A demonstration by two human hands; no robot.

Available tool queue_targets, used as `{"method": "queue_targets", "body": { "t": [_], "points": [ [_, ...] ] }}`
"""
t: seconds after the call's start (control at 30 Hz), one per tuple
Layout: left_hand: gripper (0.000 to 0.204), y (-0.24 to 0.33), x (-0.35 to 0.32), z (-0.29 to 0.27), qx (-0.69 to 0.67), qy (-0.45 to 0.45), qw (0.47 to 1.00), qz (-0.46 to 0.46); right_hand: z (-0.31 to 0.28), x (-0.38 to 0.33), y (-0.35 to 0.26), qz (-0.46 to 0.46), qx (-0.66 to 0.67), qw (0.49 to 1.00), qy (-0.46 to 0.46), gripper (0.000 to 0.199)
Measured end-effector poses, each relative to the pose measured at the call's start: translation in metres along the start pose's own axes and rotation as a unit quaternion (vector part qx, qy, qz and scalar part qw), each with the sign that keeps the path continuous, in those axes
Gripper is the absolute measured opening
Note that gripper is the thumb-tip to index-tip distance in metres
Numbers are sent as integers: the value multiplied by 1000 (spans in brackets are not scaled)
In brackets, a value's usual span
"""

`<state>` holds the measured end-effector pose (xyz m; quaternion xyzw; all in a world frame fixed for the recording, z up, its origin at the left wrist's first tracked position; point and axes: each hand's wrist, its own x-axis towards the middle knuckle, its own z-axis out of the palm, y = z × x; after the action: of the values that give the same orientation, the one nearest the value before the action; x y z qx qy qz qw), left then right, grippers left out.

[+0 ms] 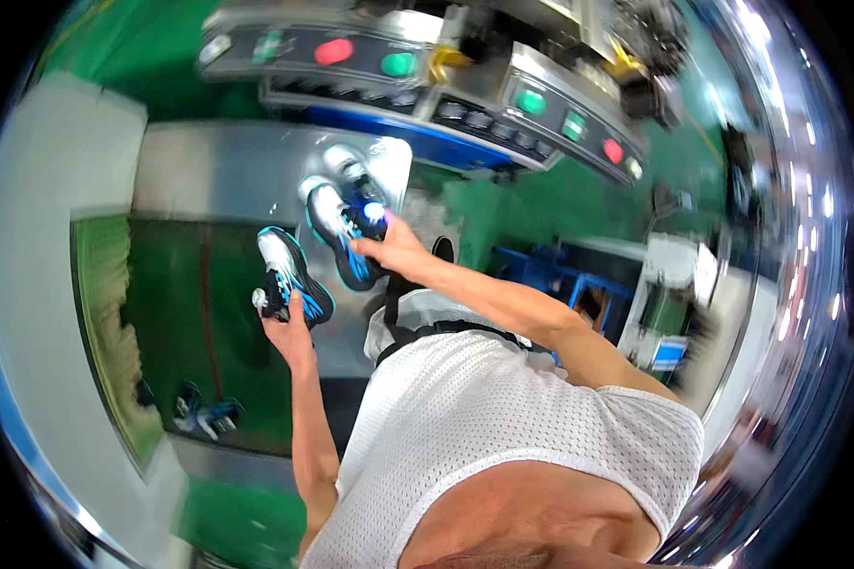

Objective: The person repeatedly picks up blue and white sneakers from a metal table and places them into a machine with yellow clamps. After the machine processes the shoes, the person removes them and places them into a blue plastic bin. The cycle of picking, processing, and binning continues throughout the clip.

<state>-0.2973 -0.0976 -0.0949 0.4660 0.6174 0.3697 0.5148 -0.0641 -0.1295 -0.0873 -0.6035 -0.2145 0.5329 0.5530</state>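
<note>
My left hand (291, 334) is closed on the heel end of a black and white sneaker (283, 264) with blue laces and a blue-edged sole. Its toe points away from me, over the border between the green belt and a grey metal plate. My right hand (394, 248) grips a matching sneaker (328, 216) by its heel end, thumb on the near side. Just behind that one, a further white and black shoe (349, 163) lies on the grey metal table (228, 171), partly covered and blurred. The right fingertips are partly hidden by the shoe.
A dark green conveyor belt (166, 313) runs on the left, with a pair of shoes (207, 413) on it nearer me. Beyond the table stand machine panels (365, 59) with red and green buttons. At right is a blue-framed rack (560, 284) beside a pale machine (669, 294).
</note>
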Motion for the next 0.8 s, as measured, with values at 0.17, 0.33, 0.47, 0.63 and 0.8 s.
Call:
{"method": "queue_targets", "body": {
  "t": [0.17, 0.33, 0.47, 0.63, 0.8],
  "points": [
    [52, 90, -47, 34, -6, -272, 962, 20, -16, -136, -44, -19, 89, 977, 194, 57],
    [52, 158, -159, 107, 49, -512, 847, 134, -80, -304, -85, -170, 173, 887, 393, 52],
    [52, 140, -252, 216, 89, -676, 716, 148, -154, -397, -43, -186, 285, 741, 578, 49],
    [46, 149, -424, 346, 6, -804, 574, 157, -245, -532, -17, -202, 174, 504, 822, 48],
    [61, 100, -574, 498, 44, -808, 466, 358, -328, -624, -20, 13, 47, 404, 913, 66]
  ]
}}
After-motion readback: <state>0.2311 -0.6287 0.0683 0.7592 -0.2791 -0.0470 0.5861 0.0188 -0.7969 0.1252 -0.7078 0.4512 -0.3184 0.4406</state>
